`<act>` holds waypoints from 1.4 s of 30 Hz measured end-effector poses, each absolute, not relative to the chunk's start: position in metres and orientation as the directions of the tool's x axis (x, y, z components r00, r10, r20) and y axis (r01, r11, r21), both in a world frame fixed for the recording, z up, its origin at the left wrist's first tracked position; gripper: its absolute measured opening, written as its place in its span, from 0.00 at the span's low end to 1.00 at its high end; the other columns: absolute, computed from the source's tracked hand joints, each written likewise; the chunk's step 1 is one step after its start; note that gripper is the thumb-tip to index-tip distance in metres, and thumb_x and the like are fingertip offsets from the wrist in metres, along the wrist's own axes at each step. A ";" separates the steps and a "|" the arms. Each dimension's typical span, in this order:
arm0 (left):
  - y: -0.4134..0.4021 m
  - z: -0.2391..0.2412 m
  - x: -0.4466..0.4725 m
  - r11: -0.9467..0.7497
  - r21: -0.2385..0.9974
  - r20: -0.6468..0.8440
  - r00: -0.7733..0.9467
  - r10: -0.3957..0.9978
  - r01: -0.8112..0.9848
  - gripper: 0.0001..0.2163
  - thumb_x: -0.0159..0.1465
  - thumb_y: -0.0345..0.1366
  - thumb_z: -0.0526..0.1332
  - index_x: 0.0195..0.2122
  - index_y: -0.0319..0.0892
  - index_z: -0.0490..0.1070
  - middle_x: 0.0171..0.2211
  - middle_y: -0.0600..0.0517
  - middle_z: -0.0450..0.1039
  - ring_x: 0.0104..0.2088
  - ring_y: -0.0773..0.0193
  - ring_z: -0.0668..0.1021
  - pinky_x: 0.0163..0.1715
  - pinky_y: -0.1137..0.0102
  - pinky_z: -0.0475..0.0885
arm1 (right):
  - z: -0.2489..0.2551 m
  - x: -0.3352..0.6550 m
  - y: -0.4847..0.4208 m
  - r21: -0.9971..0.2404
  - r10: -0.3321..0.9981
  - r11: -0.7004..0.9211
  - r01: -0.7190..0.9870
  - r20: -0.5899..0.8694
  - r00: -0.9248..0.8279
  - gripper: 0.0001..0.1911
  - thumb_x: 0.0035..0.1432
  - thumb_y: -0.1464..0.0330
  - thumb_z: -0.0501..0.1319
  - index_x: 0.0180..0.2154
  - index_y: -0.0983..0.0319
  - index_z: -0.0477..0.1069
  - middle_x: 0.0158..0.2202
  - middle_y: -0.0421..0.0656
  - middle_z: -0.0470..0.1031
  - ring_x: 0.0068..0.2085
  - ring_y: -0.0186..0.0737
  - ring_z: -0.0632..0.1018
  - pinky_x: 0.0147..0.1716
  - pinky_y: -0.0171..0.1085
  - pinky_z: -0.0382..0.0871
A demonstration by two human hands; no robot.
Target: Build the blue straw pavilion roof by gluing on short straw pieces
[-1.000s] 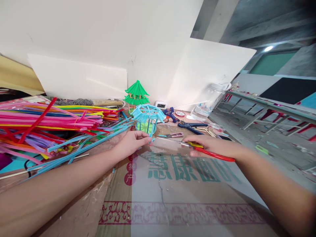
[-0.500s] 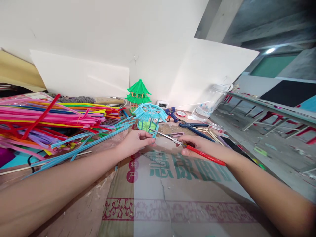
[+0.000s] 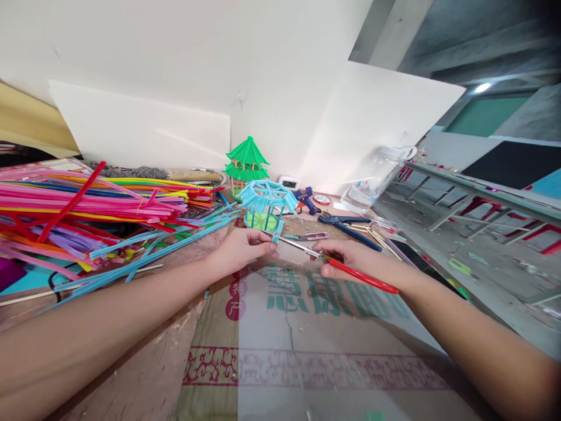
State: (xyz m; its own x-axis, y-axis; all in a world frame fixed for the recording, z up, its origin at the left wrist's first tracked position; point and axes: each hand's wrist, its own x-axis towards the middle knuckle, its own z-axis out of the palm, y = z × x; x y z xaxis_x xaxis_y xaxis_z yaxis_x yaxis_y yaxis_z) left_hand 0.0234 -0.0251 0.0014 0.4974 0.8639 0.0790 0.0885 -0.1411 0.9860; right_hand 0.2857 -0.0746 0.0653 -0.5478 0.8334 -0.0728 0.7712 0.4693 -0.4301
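Note:
My left hand is closed, thumb and fingers pinched on the near lower edge of a small pavilion made of light-blue pipe cleaners, with a ribbed roof, thin posts and a light-green round base. The exact spot under the fingertips is partly hidden. In my right hand is a pair of red-handled scissors. Their slim metal blades point left, reaching the foot of a front post beside my left fingertips. Just behind stands a green two-tiered pavilion.
Bundles of colourful pipe cleaners fill the left side, with loose blue ones in front. Behind my right hand lie blue-handled pliers, a glue gun and small snips. A clear plastic jug stands near the white wall board; a phone lies at right.
The scissor blades sit slightly lower against the blue pavilion's front post. Both hands keep their grips, and the whole view has shifted a little.

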 end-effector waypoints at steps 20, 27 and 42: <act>-0.022 -0.003 0.021 -0.193 0.974 0.104 0.513 0.852 0.123 0.15 0.55 0.47 0.65 0.31 0.38 0.76 0.30 0.50 0.78 0.27 0.67 0.73 0.27 0.73 0.63 | 0.064 0.283 -0.075 -0.496 0.825 0.422 0.759 -0.138 -0.549 0.20 0.58 0.52 0.59 0.44 0.61 0.71 0.43 0.43 0.75 0.44 0.47 0.75 0.43 0.39 0.66; -0.021 -0.005 0.020 -0.218 0.963 0.112 0.505 0.856 0.156 0.16 0.56 0.48 0.64 0.31 0.38 0.77 0.29 0.50 0.78 0.26 0.67 0.74 0.26 0.73 0.63 | 0.063 0.280 -0.076 -0.556 0.832 0.365 0.747 -0.166 -0.530 0.17 0.58 0.56 0.59 0.42 0.61 0.72 0.39 0.42 0.77 0.39 0.44 0.75 0.38 0.38 0.65; -0.023 0.005 0.021 -0.199 0.973 0.154 0.310 0.938 0.120 0.17 0.52 0.50 0.67 0.31 0.39 0.75 0.30 0.50 0.77 0.31 0.63 0.75 0.35 0.69 0.67 | 0.072 0.318 -0.064 -0.240 0.858 0.388 0.890 -0.258 -0.443 0.31 0.51 0.52 0.64 0.54 0.58 0.70 0.49 0.45 0.76 0.46 0.50 0.76 0.45 0.41 0.67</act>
State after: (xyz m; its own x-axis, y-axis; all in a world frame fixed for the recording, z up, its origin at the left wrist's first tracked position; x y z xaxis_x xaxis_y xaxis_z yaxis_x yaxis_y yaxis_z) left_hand 0.0210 -0.0234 0.0045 0.3095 0.9383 0.1540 0.1200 -0.1992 0.9726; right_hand 0.3185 -0.0636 0.0723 -0.4435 0.8584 -0.2577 0.8900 0.3877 -0.2400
